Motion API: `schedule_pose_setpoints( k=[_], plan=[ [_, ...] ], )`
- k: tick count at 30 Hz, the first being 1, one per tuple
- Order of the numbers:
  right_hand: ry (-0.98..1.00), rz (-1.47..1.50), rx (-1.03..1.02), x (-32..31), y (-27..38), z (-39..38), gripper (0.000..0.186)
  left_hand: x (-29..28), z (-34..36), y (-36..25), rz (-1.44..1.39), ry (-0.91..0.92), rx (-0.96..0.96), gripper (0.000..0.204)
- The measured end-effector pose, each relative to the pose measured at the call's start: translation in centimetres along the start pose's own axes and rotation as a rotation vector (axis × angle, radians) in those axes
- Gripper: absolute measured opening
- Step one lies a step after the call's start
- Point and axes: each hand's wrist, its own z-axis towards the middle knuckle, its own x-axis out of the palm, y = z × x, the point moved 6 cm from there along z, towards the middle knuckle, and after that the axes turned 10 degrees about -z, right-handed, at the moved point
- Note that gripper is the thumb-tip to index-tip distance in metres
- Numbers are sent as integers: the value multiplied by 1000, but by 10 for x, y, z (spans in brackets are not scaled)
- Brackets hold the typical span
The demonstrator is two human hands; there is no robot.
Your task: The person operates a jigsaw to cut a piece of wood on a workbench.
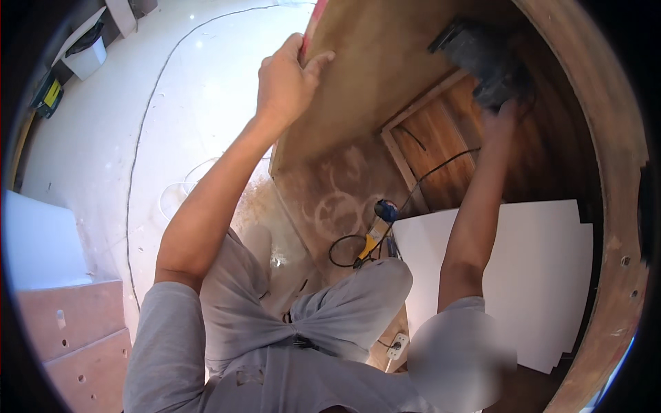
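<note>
My left hand (289, 79) grips the edge of an upright wooden panel (354, 110), near a pink-red strip along it, with fingers wrapped over. Up at the right, inside the wooden cabinet (620, 206), my right hand (501, 113) is closed on a dark power tool (482, 58), held against or near the shadowed wood; the tool is blurred. A black cord (447, 161) crosses the boards below it. A yellow and blue tool (375, 229) with a looped black cord lies on the cabinet's stained bottom board (334, 172).
A white sheet (523, 275) lies at the lower right, beside a power strip (397, 346). My bent legs are at the bottom. On the pale floor at left are a long cable, a white bin (88, 58), a dark green case (48, 95) and pinkish drawer fronts (72, 316).
</note>
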Motion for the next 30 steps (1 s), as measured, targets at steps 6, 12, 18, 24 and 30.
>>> schedule_pose_setpoints(
  k=[6,12,18,24,30],
  plan=[
    [840,417,184,22,-12,-4,15,2,-1,2,-33,0,-10,33],
    [233,149,93,-12,-1,21,18,11,-2,-1,-25,42,-17,33],
    [-9,119,136,-20,-26,6,21,6,-1,2,-15,31,-32,31],
    [66,137,127,-23,-49,5,23,6,-1,0,24,10,9,31],
    [-42,201,140,2,-44,-25,24,1,-3,8,32,9,-15,31]
  ],
)
